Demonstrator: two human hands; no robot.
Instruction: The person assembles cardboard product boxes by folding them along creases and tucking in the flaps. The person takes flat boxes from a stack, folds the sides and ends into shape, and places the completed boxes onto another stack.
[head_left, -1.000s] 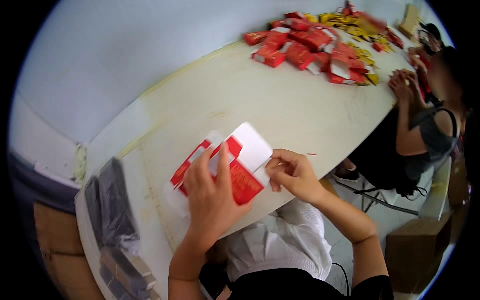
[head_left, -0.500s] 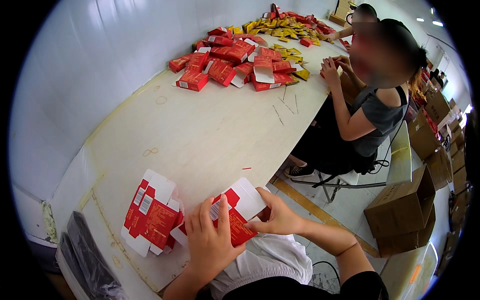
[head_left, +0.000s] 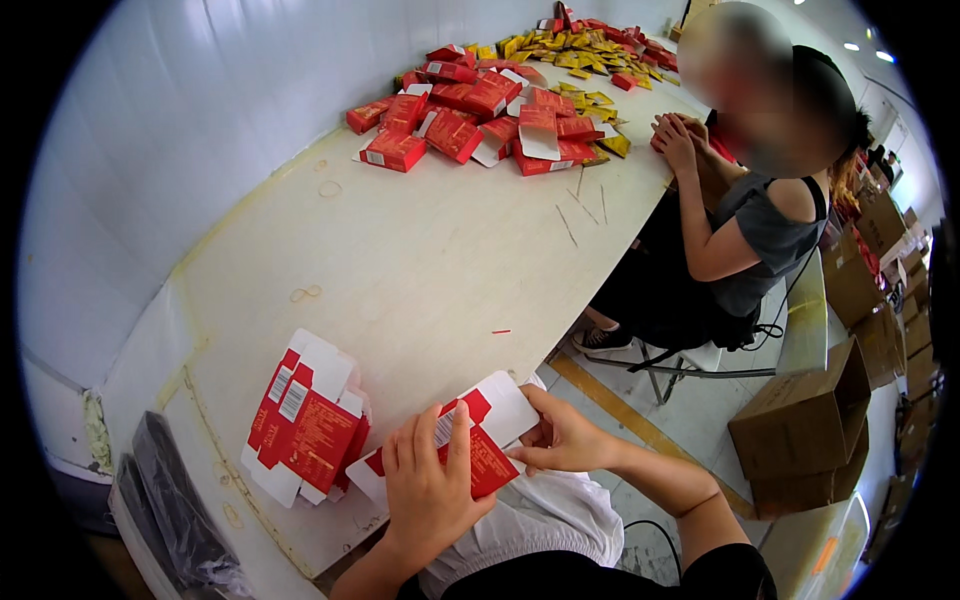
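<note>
Between my hands, over the near edge of the table, is a red folding carton with white flaps. It looks mostly flat. My left hand lies across its left part, fingers over the printed face, gripping it. On the carton's right side, my right hand pinches the edge by the white flap, its thumb near the red corner. Just left of my left hand lies a stack of flat, unfolded red and white cartons.
Folded red boxes are heaped at the far side, with yellow sachets beyond. A co-worker sits at the table's right side, hands around a red box. Brown cardboard boxes stand on the floor. Dark plastic-wrapped material lies at left.
My right hand's fingers have drawn in at the carton's right edge. The carton and both hands sit slightly lower and further right in view. The whole scene has shifted a little.
</note>
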